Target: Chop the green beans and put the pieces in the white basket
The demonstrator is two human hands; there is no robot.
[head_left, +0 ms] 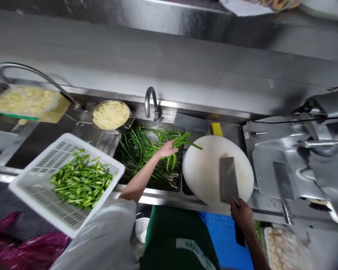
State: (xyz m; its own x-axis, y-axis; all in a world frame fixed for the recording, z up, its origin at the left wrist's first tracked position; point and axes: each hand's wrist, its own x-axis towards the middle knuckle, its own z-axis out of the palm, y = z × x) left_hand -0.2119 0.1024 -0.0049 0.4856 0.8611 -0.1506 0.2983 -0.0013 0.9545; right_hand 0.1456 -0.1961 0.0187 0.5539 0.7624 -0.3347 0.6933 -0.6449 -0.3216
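My left hand (167, 149) is closed around a bunch of long green peppers (180, 140), held over the sink at the left edge of the round white cutting board (202, 168). Below it, the sink holds many more long green peppers (141, 144) and what look like green onions. My right hand (241, 214) grips the handle of a cleaver (228, 179), whose broad blade lies over the right part of the board. To the left, a white plastic basket (33, 178) holds sliced green peppers (83, 180).
Behind the sink rises a faucet (150, 103). A metal pot (121, 129) of pale yellow pieces stands to its left, near another filled container (56, 108). A second cleaver (283, 182) lies on the metal machine (266, 165) at right. A blue crate (228, 240) sits below.
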